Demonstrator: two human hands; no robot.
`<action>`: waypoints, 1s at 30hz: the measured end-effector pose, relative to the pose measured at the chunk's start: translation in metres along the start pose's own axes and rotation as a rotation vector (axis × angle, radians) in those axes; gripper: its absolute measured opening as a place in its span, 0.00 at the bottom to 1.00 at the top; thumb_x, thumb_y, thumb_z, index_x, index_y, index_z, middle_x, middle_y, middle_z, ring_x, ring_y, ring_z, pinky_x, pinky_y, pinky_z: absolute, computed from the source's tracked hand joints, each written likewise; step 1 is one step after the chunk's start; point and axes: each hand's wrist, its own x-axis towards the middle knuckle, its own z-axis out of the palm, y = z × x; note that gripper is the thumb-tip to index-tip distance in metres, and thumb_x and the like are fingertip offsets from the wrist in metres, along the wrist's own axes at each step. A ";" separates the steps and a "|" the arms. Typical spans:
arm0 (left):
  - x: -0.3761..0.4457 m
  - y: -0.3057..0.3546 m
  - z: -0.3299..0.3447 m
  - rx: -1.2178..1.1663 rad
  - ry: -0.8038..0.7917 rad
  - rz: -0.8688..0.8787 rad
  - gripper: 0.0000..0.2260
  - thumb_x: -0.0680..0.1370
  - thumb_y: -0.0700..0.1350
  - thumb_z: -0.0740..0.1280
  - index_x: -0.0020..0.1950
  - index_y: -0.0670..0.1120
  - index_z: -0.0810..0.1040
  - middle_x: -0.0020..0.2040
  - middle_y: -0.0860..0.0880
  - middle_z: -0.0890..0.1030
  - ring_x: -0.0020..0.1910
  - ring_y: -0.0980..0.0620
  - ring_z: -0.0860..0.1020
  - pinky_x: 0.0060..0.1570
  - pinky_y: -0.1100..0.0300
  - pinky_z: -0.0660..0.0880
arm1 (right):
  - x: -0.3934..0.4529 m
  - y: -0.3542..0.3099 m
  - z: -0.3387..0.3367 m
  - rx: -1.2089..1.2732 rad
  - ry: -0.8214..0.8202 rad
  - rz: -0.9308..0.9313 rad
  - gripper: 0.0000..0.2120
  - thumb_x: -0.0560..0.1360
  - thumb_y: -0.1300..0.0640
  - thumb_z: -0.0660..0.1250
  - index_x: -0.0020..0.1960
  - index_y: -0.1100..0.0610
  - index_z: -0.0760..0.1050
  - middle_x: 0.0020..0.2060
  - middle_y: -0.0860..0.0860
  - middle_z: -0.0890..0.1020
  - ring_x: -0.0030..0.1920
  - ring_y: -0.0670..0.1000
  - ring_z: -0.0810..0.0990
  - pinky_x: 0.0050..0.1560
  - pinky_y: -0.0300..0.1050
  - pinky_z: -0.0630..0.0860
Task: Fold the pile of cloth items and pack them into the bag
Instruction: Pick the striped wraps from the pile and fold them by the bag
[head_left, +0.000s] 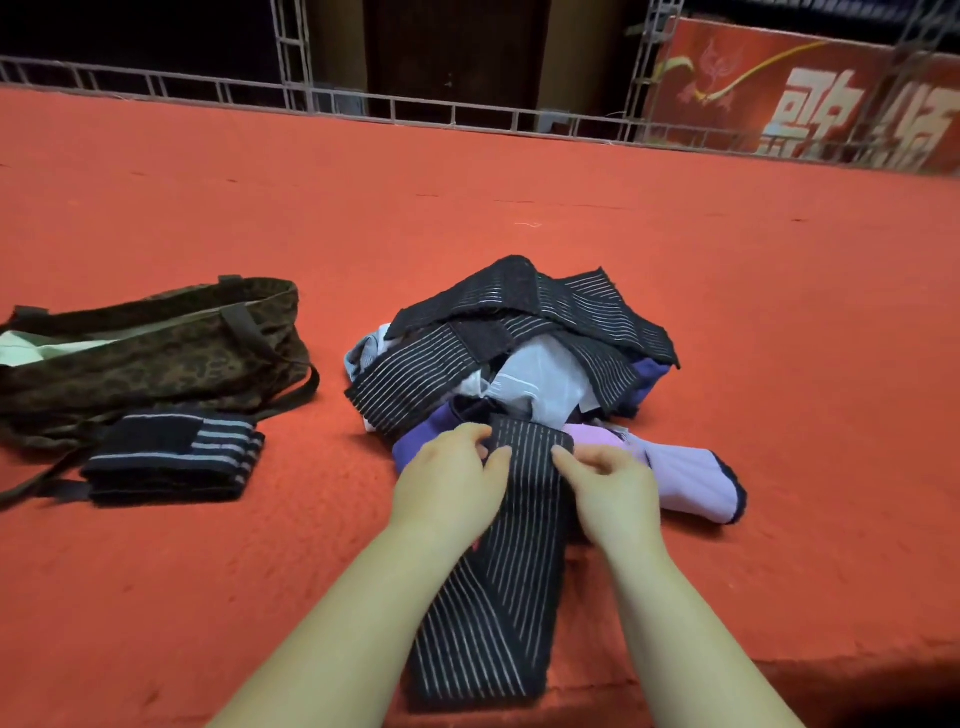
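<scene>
While both hands (left hand (453, 480), right hand (613, 483)) pinch the striped band (511, 545), fingers curl.

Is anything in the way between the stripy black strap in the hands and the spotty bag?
Only the folded black striped strap, lying right in front of the leopard-print bag. Otherwise just bare red carpet separates the long black striped strap from it.
</scene>
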 end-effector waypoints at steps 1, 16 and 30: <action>0.001 0.000 0.000 -0.011 -0.001 -0.018 0.19 0.79 0.54 0.62 0.68 0.51 0.72 0.58 0.54 0.79 0.59 0.53 0.75 0.60 0.58 0.70 | -0.003 0.002 0.000 0.020 0.003 -0.022 0.05 0.73 0.58 0.71 0.41 0.60 0.79 0.32 0.50 0.80 0.34 0.46 0.75 0.35 0.35 0.69; 0.001 -0.011 0.022 -0.679 -0.090 -0.202 0.07 0.77 0.41 0.68 0.39 0.42 0.74 0.27 0.54 0.75 0.24 0.59 0.70 0.25 0.69 0.64 | -0.018 -0.003 -0.018 -0.258 0.015 -0.534 0.19 0.73 0.40 0.56 0.56 0.47 0.76 0.56 0.40 0.78 0.60 0.47 0.73 0.62 0.40 0.63; -0.023 -0.054 0.002 -0.821 -0.138 -0.127 0.10 0.78 0.36 0.64 0.47 0.47 0.83 0.38 0.46 0.78 0.41 0.48 0.77 0.49 0.48 0.75 | 0.017 -0.019 -0.006 -0.520 -0.574 -0.227 0.24 0.82 0.42 0.45 0.76 0.47 0.56 0.69 0.34 0.53 0.69 0.37 0.47 0.76 0.48 0.48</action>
